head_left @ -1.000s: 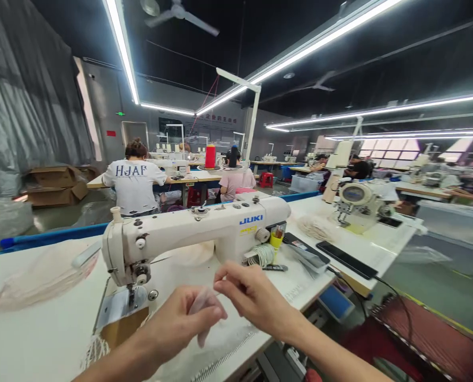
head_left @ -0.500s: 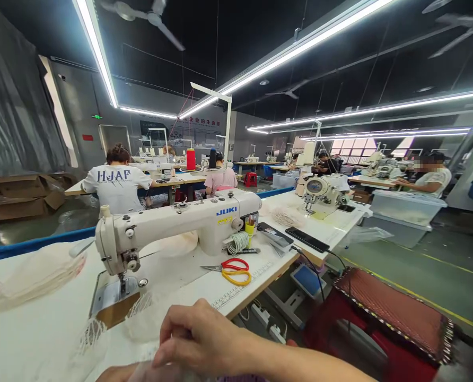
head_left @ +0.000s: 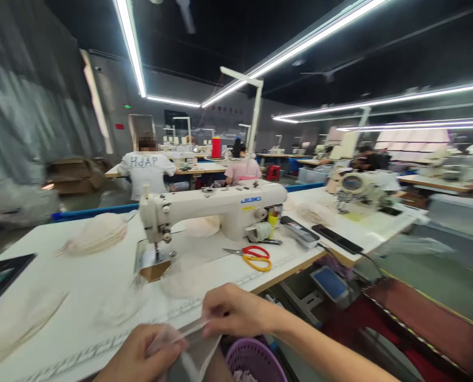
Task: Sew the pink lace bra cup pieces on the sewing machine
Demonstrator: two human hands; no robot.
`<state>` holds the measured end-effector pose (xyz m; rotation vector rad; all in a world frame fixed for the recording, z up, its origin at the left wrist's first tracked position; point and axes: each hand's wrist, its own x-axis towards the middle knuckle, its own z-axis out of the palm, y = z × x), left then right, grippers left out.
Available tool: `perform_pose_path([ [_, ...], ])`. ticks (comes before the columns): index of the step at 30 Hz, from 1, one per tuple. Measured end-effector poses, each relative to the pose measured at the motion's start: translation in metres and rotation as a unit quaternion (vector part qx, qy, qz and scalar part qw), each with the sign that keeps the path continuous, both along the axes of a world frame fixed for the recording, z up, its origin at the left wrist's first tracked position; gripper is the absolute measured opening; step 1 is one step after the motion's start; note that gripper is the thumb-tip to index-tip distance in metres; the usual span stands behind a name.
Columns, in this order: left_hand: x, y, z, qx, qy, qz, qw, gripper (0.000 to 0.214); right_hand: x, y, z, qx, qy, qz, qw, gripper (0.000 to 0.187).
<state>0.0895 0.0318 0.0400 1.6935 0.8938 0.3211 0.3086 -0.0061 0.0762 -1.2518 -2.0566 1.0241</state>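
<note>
Low at the front edge of the table, my left hand [head_left: 151, 347] is closed on a piece of sheer white fabric [head_left: 194, 353]. My right hand [head_left: 234, 310] pinches another edge of this fabric, so it stretches between the two. Beyond them stands a white sewing machine [head_left: 204, 207] with its needle at the left. Pale fabric pieces [head_left: 189, 276] lie on the table between the machine and my hands. Scissors [head_left: 256, 257] with one red and one yellow handle rest to the right of these. Motion blurs parts of the view.
Below my right arm is a purple basket [head_left: 256, 358] with scraps. Fabric stacks [head_left: 101, 233] lie at the left, near a dark flat device [head_left: 6, 276]. A phone [head_left: 335, 239] lies at the right. A red stool [head_left: 431, 323] stands beside the table. People sit at machines further back.
The camera view has turned left, shifting the scene rightward. My left hand, mostly out of frame before, now shows. The fabric is now spread between my hands, and the purple basket is more visible.
</note>
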Motion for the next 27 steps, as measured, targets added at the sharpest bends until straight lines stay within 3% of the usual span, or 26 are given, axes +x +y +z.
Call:
perform_pose_path([
  [3, -0.002, -0.005, 0.01, -0.043, -0.02, 0.031, 0.998, 0.048, -0.002, 0.004, -0.003, -0.039, 0.042, -0.016, 0.998, 0.02],
  [7, -0.012, -0.001, 0.006, -0.106, -0.079, 0.057, 0.99, 0.036, -0.008, 0.019, -0.013, -0.1, 0.075, 0.01, 0.992, 0.028],
  [13, -0.025, -0.004, 0.005, -0.139, -0.082, 0.083, 0.983, 0.03, -0.02, 0.025, -0.025, -0.106, 0.078, -0.03, 0.991, 0.033],
  [18, -0.032, -0.004, 0.004, -0.131, -0.059, 0.071, 0.987, 0.029, -0.019, 0.026, -0.028, -0.077, 0.059, -0.044, 0.994, 0.033],
  [21, -0.036, -0.007, 0.003, -0.081, -0.073, 0.042, 0.993, 0.027, -0.024, 0.024, -0.026, -0.067, 0.032, -0.053, 0.996, 0.034],
  [24, -0.032, -0.008, 0.004, 0.01, -0.084, 0.011, 0.996, 0.042, -0.04, 0.021, -0.021, -0.048, -0.009, -0.017, 0.999, 0.034],
  [27, -0.021, -0.005, 0.003, -0.015, -0.086, 0.012, 0.996, 0.035, -0.055, 0.02, -0.017, -0.029, -0.032, 0.024, 0.999, 0.028],
])
